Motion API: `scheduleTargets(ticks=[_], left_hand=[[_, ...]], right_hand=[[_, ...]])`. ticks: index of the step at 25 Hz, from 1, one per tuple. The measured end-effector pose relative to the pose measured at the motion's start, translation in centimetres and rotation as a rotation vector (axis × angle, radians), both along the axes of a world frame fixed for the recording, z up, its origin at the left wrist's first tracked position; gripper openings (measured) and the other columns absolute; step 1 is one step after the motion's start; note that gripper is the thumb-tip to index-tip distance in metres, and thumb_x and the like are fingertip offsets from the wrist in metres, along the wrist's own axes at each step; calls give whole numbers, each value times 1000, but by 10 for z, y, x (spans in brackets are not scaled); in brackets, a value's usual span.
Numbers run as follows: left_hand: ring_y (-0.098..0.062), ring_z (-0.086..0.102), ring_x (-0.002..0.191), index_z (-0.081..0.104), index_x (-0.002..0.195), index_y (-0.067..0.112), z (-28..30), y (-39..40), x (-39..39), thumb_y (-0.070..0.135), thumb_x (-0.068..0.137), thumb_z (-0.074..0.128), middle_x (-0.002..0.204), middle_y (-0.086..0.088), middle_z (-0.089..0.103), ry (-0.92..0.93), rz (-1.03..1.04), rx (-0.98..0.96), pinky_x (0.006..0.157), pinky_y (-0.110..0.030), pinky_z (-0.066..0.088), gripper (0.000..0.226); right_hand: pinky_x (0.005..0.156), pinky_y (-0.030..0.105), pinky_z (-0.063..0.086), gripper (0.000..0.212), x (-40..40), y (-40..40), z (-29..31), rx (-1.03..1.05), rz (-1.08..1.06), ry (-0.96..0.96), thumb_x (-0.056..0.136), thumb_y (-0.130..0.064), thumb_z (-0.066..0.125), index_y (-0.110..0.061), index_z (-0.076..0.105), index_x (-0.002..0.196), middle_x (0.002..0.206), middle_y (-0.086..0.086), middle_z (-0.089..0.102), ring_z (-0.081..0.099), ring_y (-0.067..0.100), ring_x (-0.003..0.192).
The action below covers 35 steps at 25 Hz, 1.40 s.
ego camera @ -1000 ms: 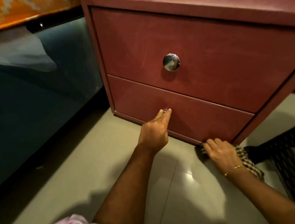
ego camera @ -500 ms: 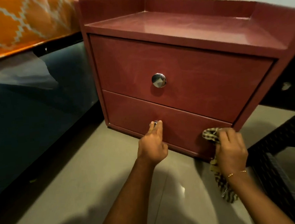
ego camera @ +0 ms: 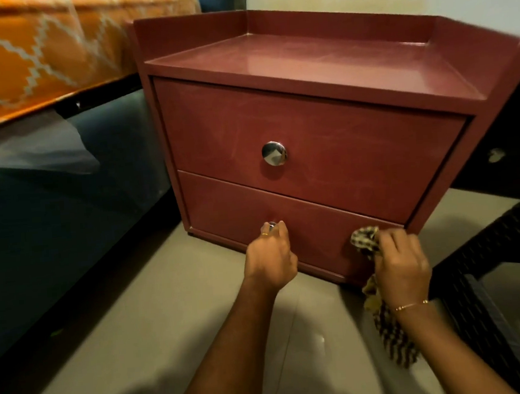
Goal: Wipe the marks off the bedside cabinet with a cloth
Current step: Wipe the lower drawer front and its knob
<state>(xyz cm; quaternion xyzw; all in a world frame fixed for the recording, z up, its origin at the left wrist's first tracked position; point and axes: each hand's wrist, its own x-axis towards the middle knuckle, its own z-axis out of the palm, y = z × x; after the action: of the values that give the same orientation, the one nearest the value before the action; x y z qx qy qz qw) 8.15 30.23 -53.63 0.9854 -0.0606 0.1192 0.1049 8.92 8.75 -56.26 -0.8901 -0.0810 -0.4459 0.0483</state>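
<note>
On the far left is the bed [ego camera: 17,57] with its orange cover. Next to it, on the floor [ego camera: 137,315], stands the red bedside cabinet [ego camera: 309,124]. It has two drawers, one above the other. The top one has a shiny knob [ego camera: 274,153].

The left hand [ego camera: 271,258] reaches to the low drawer [ego camera: 237,204]. Its fingers curl round the small knob [ego camera: 272,225] there and pinch it.

The right hand [ego camera: 402,266] is at the low right corner of the same drawer. Its fingers are closed on the checked cloth [ego camera: 365,241]. The top of the cloth touches the drawer front, and the rest hangs down under the wrist. Faint pale marks show on the big drawer [ego camera: 357,148], up and to the left of the cloth. I think the right hand is nearer and should wipe upward.
</note>
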Motion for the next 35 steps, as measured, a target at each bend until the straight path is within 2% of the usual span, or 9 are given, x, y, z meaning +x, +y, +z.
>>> scheduleTargets(ticks=[4, 10, 13, 16, 20, 23, 26, 29, 35], left_hand=[[-28, 57, 105, 48, 120, 10, 16, 10, 8, 23, 87, 46, 117, -11, 59, -9, -62, 103, 82, -35, 47, 35], [-20, 63, 61, 61, 69, 13, 0, 16, 22, 25, 55, 72, 61, -4, 64, -135, -157, 93, 42, -20, 44, 22], [-25, 67, 78, 66, 83, 9, -9, 17, 21, 29, 68, 52, 82, -9, 70, -108, -149, -16, 53, -25, 53, 28], [-30, 50, 120, 45, 133, 10, 41, 8, -16, 45, 93, 39, 135, -13, 51, 338, 81, -225, 95, -37, 43, 54], [-30, 51, 121, 49, 131, 18, 112, 2, -47, 79, 72, 45, 134, -10, 53, 867, 538, -1189, 104, -37, 38, 85], [-28, 64, 103, 55, 118, 17, 177, 0, -59, 61, 61, 74, 117, -11, 65, 828, 681, -1696, 90, -45, 52, 75], [-27, 59, 106, 42, 113, 14, 281, -2, -67, 15, 81, 67, 116, -11, 59, 557, 658, -1578, 93, -39, 48, 41], [-23, 50, 116, 45, 115, 18, 363, -9, -76, 34, 82, 66, 113, -7, 58, 518, 461, -1177, 98, -34, 38, 43], [-24, 30, 131, 42, 131, 18, 486, 2, -84, 53, 91, 41, 132, -4, 51, 381, 243, -474, 104, -44, 25, 53]], right_hand=[[50, 39, 47, 27, -9, 4, -47, -54, -25, 210, 54, 9, 73, -1, 59, 76, 72, 18, 54, 49, 34, 59], [54, 38, 46, 23, -1, 24, -19, 74, 44, 159, 68, -7, 44, -7, 48, 91, 82, 19, 53, 41, 32, 72], [62, 43, 46, 20, -7, 50, -10, 327, -21, 492, 69, 4, 62, 0, 54, 86, 86, 25, 54, 52, 41, 77], [74, 39, 41, 20, -12, 72, 45, 997, -258, 697, 81, -9, 67, 3, 57, 94, 103, 26, 59, 56, 39, 92], [86, 37, 44, 39, -19, 107, 139, 2024, -311, 996, 98, -27, 44, 2, 49, 123, 118, 7, 53, 54, 32, 108], [66, 33, 54, 48, -38, 122, 185, 2091, -258, 1072, 90, -38, 54, -6, 50, 126, 125, 13, 58, 62, 30, 94], [80, 41, 52, 47, -62, 123, 285, 2019, -195, 1309, 84, -54, 54, -16, 62, 110, 105, 12, 67, 63, 29, 94], [71, 38, 51, 37, -73, 112, 366, 2104, 7, 1436, 91, -41, 49, -10, 65, 103, 93, 12, 67, 63, 26, 84], [55, 27, 56, 49, -85, 23, 490, 1855, 3, 894, 79, -25, 69, -10, 55, 123, 114, 16, 64, 64, 32, 98]])
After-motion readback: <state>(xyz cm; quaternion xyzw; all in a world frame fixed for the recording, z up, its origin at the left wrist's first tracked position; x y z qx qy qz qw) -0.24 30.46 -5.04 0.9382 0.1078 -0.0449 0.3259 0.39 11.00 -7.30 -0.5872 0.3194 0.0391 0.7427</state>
